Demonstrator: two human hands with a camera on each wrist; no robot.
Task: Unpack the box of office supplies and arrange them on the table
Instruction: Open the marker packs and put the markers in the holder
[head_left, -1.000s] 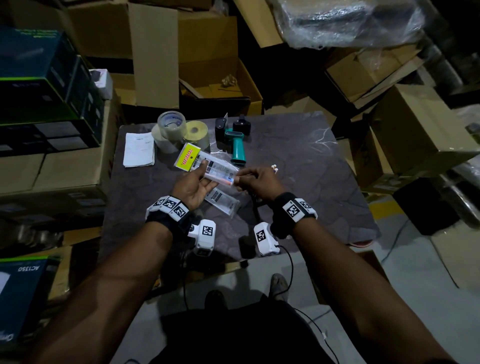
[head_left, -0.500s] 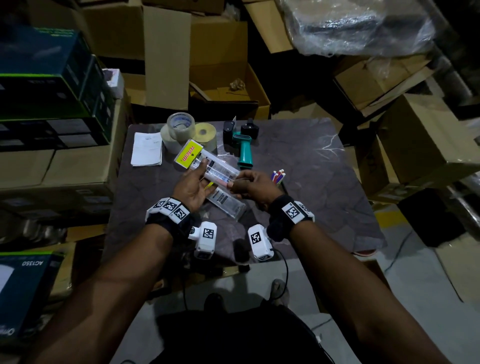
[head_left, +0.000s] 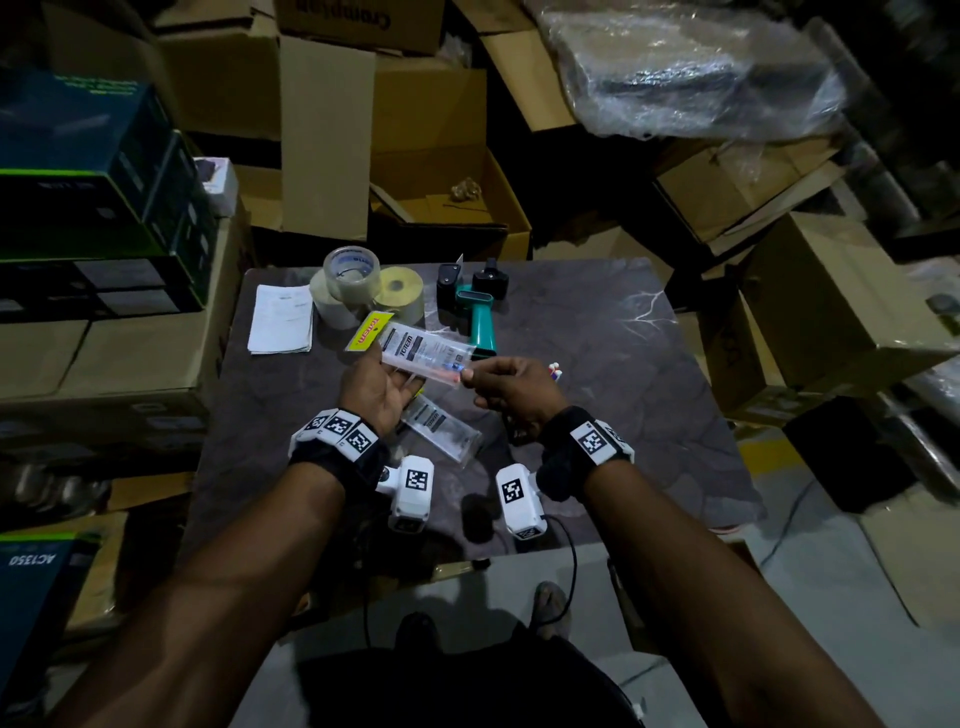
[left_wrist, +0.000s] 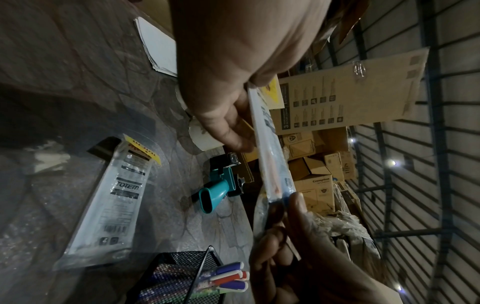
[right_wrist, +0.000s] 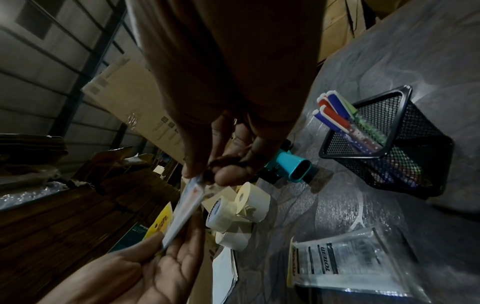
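Both hands hold a clear Totem pen pack (head_left: 415, 351) with a yellow header above the dark stone table (head_left: 613, 395). My left hand (head_left: 379, 387) lies palm up under it, thumb on its edge. My right hand (head_left: 501, 382) pinches the pack's near end, where a red tip shows. The wrist views show the pack edge-on (left_wrist: 270, 164) (right_wrist: 184, 211). A second Totem pack (head_left: 441, 426) lies flat on the table under the hands. A black mesh pen holder (right_wrist: 389, 139) with red and blue pens (head_left: 555, 370) stands right of my right hand.
At the table's back stand clear tape rolls (head_left: 350, 273), a yellow label roll (head_left: 397, 291), a teal tape dispenser (head_left: 478, 317) and folded white paper (head_left: 282, 325). An open cardboard box (head_left: 447, 197) sits behind the table. Stacked cartons crowd both sides.
The pack has stayed between both hands. My right hand has shifted slightly right to the pack's end, and the pack sits a little higher.
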